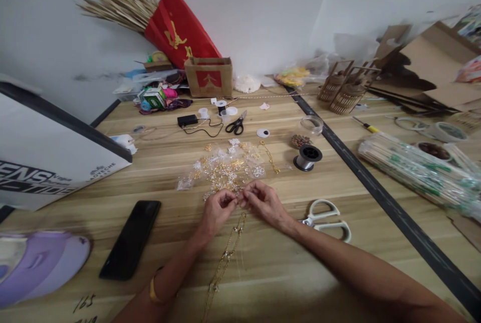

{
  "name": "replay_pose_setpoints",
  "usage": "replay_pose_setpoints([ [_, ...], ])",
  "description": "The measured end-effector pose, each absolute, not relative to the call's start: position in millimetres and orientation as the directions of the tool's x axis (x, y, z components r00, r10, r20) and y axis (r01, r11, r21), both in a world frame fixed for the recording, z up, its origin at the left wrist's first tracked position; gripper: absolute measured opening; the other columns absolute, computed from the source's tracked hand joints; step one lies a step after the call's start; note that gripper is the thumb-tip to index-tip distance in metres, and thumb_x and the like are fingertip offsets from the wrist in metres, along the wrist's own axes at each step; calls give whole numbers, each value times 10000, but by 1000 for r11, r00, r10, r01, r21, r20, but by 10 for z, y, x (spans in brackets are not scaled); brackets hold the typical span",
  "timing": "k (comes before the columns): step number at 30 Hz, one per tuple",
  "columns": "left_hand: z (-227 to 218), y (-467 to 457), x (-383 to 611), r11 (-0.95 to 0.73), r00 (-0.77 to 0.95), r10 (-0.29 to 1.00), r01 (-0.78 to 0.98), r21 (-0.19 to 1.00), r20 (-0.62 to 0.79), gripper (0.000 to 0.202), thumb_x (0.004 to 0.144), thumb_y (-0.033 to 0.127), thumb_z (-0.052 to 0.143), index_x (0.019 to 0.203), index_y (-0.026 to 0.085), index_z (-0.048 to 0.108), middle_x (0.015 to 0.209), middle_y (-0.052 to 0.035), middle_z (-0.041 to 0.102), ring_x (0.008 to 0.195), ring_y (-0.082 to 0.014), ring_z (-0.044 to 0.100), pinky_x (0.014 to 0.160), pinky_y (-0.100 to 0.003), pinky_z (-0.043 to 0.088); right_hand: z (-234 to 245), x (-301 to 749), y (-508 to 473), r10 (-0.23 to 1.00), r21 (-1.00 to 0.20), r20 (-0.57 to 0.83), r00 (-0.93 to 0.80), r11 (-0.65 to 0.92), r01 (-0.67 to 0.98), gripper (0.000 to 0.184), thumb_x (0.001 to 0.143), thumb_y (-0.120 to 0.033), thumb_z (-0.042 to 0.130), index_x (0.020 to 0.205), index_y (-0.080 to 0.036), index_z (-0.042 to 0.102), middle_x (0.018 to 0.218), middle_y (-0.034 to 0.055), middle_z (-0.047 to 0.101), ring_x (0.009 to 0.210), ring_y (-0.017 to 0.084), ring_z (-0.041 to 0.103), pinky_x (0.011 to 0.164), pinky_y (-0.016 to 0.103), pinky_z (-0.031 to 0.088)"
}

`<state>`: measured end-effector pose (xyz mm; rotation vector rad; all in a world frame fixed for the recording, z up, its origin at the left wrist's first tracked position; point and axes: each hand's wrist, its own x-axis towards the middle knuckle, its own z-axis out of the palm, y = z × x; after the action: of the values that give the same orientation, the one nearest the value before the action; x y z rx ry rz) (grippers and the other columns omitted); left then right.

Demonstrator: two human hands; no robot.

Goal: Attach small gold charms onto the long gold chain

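With the hands at the centre of the clock and 12 pointing away from the person, a gold chain with charms [227, 254] lies on the wooden surface [278, 273], stretching from just below the fingertips out toward 7 o'clock. A black smartphone [131, 240] rests at 8, and white-handled scissors [330, 225] lie just past 3, beside the right forearm. The left hand [219, 207] and right hand [265, 202] both pinch thumb against forefinger, tips nearly meeting, apparently gripping a small piece [238, 200] too tiny to identify; whether it joins the chain, I cannot tell. The step in hand looks like fine fingertip work on that piece, and the next move seems to call for a steady, light pinch clear of the loose bits beyond. At 12, little clear plastic bags [225, 170] hold gold and silvery findings, some spilling out among them. A black spool [306, 162] at 2 carries pale, fine line. Beyond it, an open clear jar [311, 125] holds small mixed-colour beads at its bottom. Farther off, between 11 and 12, stands a brown paper bag [209, 79], contents hidden, with a red bag [184, 27] of dried stalks leaning behind.
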<state>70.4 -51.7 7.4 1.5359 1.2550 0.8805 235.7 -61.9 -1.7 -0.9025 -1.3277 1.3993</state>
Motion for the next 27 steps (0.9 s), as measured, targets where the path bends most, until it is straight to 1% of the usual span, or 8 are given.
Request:
replay_pose_setpoints([
  [3,68,-510,695,-57,175,985,346,936,-4,22,669,156,613,666,135,613,624,-21,640,578,-127,594,564,-209,472,-29,2342,-608,963,-980,67,-260,14,-198,270,809,-435,602,823,-184,504,658,2,613,591,130,594,519,225,440],
  [8,68,-520,691,-112,173,983,322,940,58,20,661,146,614,673,136,626,649,-29,656,609,-135,620,607,-220,503,-79,2346,-610,960,-988,35,-279,-9,-155,285,806,-437,603,857,-162,547,674,2,606,576,106,573,528,212,449],
  [14,41,-521,688,-125,149,985,295,947,84,47,669,168,635,700,139,655,683,-43,689,628,-149,645,623,-231,522,-98,2351,-619,958,-996,48,-281,24,-89,308,816,-452,582,903,-157,567,669,8,616,585,110,581,553,223,471],
  [17,39,-522,691,-118,147,986,298,947,76,57,674,173,640,711,136,664,688,-48,696,627,-150,647,617,-229,522,-80,2352,-619,959,-997,58,-277,43,-61,308,807,-451,593,878,-153,567,654,12,628,576,116,591,550,224,472],
  [21,60,-528,692,-128,163,983,314,941,79,75,694,178,633,734,133,678,723,-57,707,652,-155,651,629,-234,521,-55,2366,-620,954,-991,119,-276,130,21,241,836,-388,572,837,-147,579,638,15,628,572,119,585,563,226,461],
  [24,62,-526,688,-127,176,982,322,938,72,85,710,187,629,749,133,682,740,-61,710,677,-159,648,650,-243,517,-29,2381,-633,939,-955,194,-283,247,165,191,866,-325,529,830,-149,593,630,6,606,560,111,545,544,215,425],
  [27,42,-519,685,-105,192,980,309,945,46,92,714,187,626,760,132,683,744,-62,709,694,-163,647,669,-249,515,-6,2389,-654,914,-881,277,-297,365,302,161,877,-276,503,839,-152,598,664,12,596,594,114,524,561,215,410],
])
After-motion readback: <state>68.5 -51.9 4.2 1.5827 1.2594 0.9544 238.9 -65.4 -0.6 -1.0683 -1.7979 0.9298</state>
